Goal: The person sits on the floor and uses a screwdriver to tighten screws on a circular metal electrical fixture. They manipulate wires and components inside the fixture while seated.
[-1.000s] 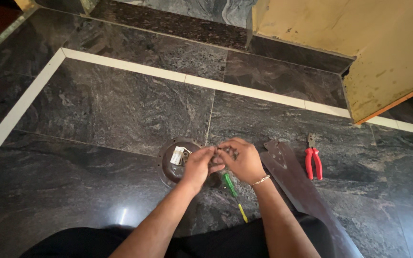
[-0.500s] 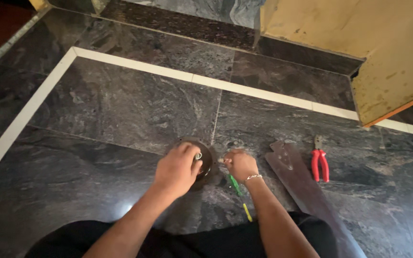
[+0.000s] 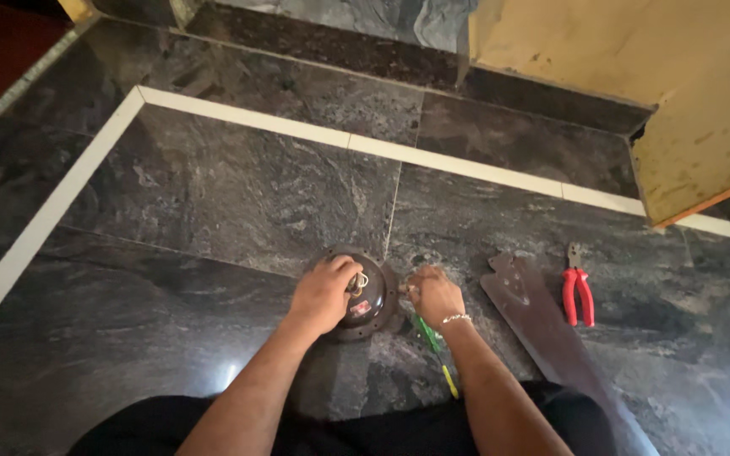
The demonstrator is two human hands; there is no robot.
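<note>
A round dark fan motor housing (image 3: pixel 372 314) lies on the dark stone floor, with wires and a small red part showing at its middle. My left hand (image 3: pixel 323 293) rests on top of it, fingers curled over its left side. My right hand (image 3: pixel 433 295), a bracelet at the wrist, sits at the housing's right edge with the fingers pinched together on something too small to make out. A green and yellow screwdriver (image 3: pixel 435 355) lies on the floor under my right wrist.
A dark fan blade (image 3: pixel 542 329) lies on the floor to the right of my right arm. Red-handled pliers (image 3: pixel 577 294) lie beyond it. A white inlay strip (image 3: pixel 433 157) crosses the floor, and a worn yellow panel (image 3: pixel 703 101) stands at the far right.
My left hand has stayed on the housing while the view shifted slightly. My right hand has moved a little away from the housing's middle to its right edge.
</note>
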